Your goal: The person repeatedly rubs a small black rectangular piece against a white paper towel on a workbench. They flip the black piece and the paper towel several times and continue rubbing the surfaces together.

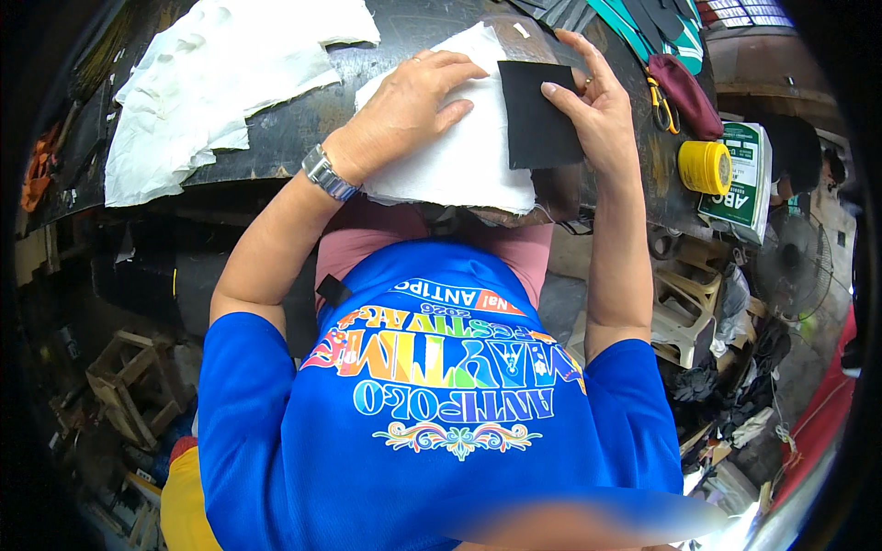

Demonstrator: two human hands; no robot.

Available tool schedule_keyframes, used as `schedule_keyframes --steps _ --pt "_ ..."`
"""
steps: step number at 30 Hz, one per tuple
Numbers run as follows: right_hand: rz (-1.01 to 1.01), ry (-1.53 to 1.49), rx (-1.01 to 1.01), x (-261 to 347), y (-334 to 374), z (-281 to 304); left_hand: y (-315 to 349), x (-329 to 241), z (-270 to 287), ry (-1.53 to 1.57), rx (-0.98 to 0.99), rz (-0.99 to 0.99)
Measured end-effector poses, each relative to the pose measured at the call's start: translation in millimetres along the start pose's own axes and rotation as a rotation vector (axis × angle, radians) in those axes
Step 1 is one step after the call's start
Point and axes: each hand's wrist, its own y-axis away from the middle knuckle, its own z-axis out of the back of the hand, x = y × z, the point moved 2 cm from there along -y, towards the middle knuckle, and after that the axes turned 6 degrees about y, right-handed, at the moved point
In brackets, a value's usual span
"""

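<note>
My right hand point(602, 115) grips a black, roughly rectangular flat piece point(540, 138) by its right edge, thumb on top and fingers partly hidden behind. The piece's left edge overlaps a white sheet with ragged edges point(459, 174); whether it is cloth or paper I cannot tell. Flat across that sheet lies my left hand point(413, 106), fingers stretched out toward the black piece and holding nothing. A metal watch is on the left wrist.
Another torn-edged white sheet point(220, 92) covers the dark table's left part. Farther right lie scissors with orange handles point(663, 108), a maroon pouch point(684, 96), a yellow round container point(705, 167) and a green-and-white package point(742, 179). Black and teal pieces point(643, 28) sit at the back.
</note>
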Motion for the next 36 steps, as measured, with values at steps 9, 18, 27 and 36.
schedule_keyframes --steps 9,18,27,36 --pt "-0.02 0.037 0.031 -1.9 -2.1 -3.4 1.2 -5.1 -9.6 -0.023 -0.048 -0.022" --pt "-0.065 0.035 0.032 -10.5 -1.8 -0.5 1.3 -6.7 -20.6 -0.201 -0.051 -0.069" --pt "-0.106 0.089 0.012 -6.4 1.1 3.6 -1.7 -9.3 -22.0 -0.264 -0.043 -0.058" --pt "-0.189 -0.002 0.109 -7.2 25.4 14.7 -2.3 -12.6 -20.6 -0.342 0.012 -0.057"
